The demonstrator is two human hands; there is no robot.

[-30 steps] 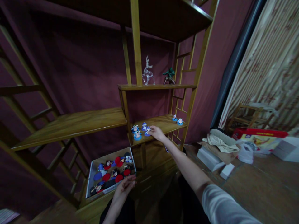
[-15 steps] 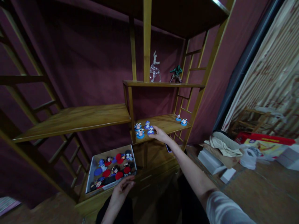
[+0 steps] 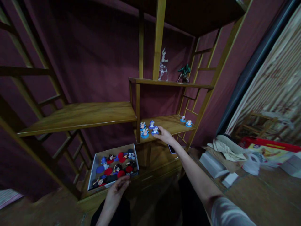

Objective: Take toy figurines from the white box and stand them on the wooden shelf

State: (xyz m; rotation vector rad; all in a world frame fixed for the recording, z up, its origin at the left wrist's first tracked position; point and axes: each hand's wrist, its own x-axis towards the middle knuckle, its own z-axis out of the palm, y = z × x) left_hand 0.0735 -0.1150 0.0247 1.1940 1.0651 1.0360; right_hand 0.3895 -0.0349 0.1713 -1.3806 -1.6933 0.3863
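Note:
My right hand reaches to the lower right shelf and its fingertips rest on a small blue-based figurine. That figurine stands in a cluster with three others. Two more blue-based figurines stand at the shelf's far right. My left hand lies with loosely curled fingers on the front edge of a shallow white box. The box holds several figurines on red, blue and black round bases. I cannot see whether the right fingers pinch the figurine or only touch it.
A wide wooden shelf extends to the left. On the upper shelf stand a clear glass deer and a green figure. Cloth and white boxes lie on the floor at right, beside a red box and a curtain.
The view has swung left and slightly down, so shelf and box sit further right in frame. My right hand stays at the figurine cluster and my left hand stays at the box edge.

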